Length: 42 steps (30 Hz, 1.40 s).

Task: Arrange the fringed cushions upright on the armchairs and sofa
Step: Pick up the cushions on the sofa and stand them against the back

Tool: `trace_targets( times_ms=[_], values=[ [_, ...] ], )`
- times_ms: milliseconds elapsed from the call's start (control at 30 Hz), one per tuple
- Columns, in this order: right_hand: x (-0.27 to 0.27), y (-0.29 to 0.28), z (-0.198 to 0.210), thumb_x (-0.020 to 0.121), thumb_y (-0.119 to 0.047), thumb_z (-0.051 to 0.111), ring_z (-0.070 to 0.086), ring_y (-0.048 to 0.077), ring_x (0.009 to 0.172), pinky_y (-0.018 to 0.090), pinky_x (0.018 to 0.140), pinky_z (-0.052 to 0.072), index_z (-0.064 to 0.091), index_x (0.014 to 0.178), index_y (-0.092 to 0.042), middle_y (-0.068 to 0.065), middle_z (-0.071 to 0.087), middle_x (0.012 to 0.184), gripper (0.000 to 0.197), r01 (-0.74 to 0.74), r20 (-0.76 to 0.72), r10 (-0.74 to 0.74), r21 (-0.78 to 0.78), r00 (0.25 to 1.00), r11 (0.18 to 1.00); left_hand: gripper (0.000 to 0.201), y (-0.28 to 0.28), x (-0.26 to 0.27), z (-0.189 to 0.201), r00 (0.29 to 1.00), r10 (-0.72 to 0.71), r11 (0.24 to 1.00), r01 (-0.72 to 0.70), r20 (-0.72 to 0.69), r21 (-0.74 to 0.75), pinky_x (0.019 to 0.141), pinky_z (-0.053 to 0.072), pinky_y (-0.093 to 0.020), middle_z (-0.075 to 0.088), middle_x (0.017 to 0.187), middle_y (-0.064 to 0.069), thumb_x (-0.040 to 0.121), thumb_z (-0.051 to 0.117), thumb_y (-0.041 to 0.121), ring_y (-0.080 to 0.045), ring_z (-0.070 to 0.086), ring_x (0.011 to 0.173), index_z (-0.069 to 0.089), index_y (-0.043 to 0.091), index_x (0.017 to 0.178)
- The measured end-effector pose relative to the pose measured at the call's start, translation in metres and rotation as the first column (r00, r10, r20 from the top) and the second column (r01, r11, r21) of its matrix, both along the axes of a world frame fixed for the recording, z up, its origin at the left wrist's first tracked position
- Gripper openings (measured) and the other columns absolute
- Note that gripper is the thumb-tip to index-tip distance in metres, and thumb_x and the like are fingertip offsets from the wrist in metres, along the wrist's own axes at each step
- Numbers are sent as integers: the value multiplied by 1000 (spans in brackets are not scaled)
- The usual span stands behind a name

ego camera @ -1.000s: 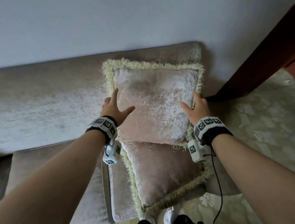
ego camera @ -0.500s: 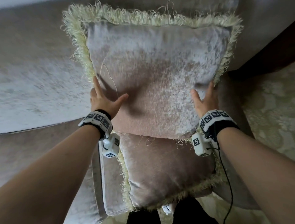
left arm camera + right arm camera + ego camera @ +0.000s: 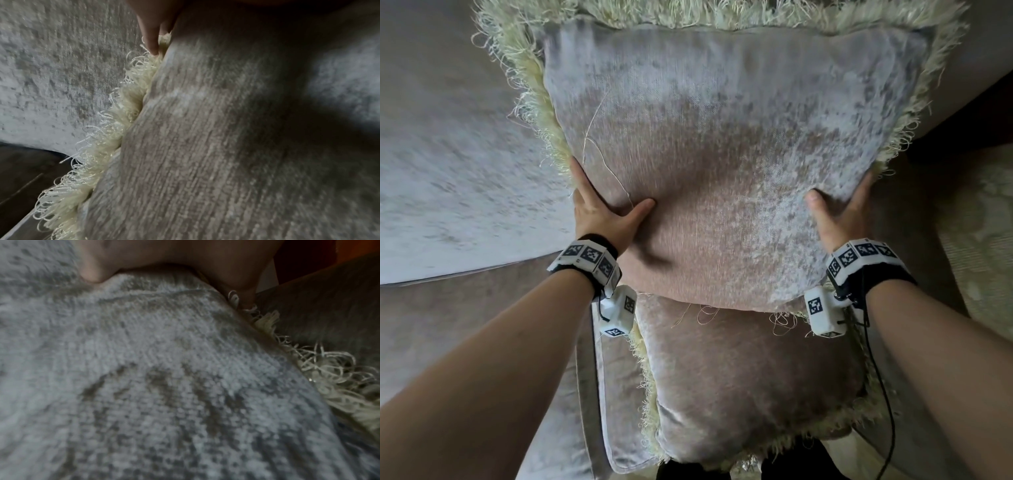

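Note:
A pale velvet cushion with cream fringe (image 3: 722, 154) stands upright against the sofa back (image 3: 448, 171). My left hand (image 3: 606, 195) grips its lower left edge, thumb on the front and fingers tucked behind the fringe (image 3: 115, 129). My right hand (image 3: 842, 202) grips the lower right edge the same way, its thumb (image 3: 90, 269) pressing a dent into the velvet. A second fringed cushion (image 3: 750, 383) lies flat on the seat directly under the upright one. The wrist views show close-up velvet (image 3: 226, 146) (image 3: 144, 369).
The sofa seat (image 3: 448, 325) stretches away to the left. A patterned carpet (image 3: 979, 222) lies to the right of the sofa's end. Dark shoes show at the bottom edge, below the flat cushion.
The view has closed in, so the upright cushion now fills the upper frame. Both hands stay on its lower sides, their thumbs pressing deeper into the front.

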State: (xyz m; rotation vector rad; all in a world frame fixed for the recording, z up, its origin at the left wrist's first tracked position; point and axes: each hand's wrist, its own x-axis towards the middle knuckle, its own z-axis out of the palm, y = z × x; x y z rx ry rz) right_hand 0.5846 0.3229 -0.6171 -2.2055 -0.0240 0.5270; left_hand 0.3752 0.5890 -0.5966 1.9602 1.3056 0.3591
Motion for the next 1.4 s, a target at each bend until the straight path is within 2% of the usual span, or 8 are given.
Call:
trace_targets(
  times_ms=[167,267,467,667,800,1100,1233,1400],
  values=[
    [5,0,-9,76,-59,66,48,24,127,36,103,38,-15,150,-37,3,39,149,111,18,-30,-15,110,999,994,127,-1,2,-1,1000,12,1000,-12,-9,-26,106,28,-33,30,146,-12,66,79,52,-26,37,132,-17,37,149],
    [4,2,-10,75,-59,68,47,26,129,45,105,41,-16,150,-36,4,38,151,115,45,-59,-37,137,998,990,128,1,1,-2,1000,10,999,-10,-2,-45,107,34,-38,39,144,-10,64,77,58,-27,42,130,-20,41,147],
    [-3,6,-6,85,-50,64,49,24,125,25,94,34,-12,152,-30,7,42,147,104,95,-31,-92,133,995,986,127,-8,0,5,999,30,999,-31,-20,-42,97,44,-37,53,130,-11,66,75,59,-29,54,117,-21,40,146],
    [-21,-1,26,83,-50,67,49,15,97,24,86,39,-11,153,-30,1,50,128,106,116,29,-124,189,992,975,126,-23,-8,30,1000,21,999,-21,8,-30,100,44,-40,51,136,-11,68,74,59,-29,53,121,-23,40,145],
    [-35,-6,57,88,-44,64,53,18,108,21,88,37,-13,153,-29,1,47,135,102,81,38,-90,198,995,977,124,-28,-15,55,1000,21,999,-20,15,-36,100,45,-43,50,138,-12,68,73,61,-31,52,122,-22,43,145],
    [-57,-17,137,77,-45,75,38,26,137,35,106,32,-6,153,-35,1,24,158,111,-48,96,26,232,995,971,122,-49,-49,127,998,19,999,-17,64,-33,97,46,-48,54,129,-16,61,65,76,-33,55,115,-21,48,143],
    [-79,-23,176,78,-45,74,18,24,146,45,114,19,-5,153,-36,-3,9,162,109,-118,57,109,170,992,978,122,-57,-71,158,997,-14,999,18,82,-47,92,46,-35,52,134,-14,67,74,63,-23,56,107,-15,42,148],
    [-105,-22,211,64,-62,76,24,32,144,52,110,25,-2,151,-45,3,12,162,118,-140,57,134,128,989,982,124,-57,-95,194,995,-46,999,48,91,-16,93,43,-33,51,130,-12,62,77,63,-23,53,112,-8,42,150]
  ],
)
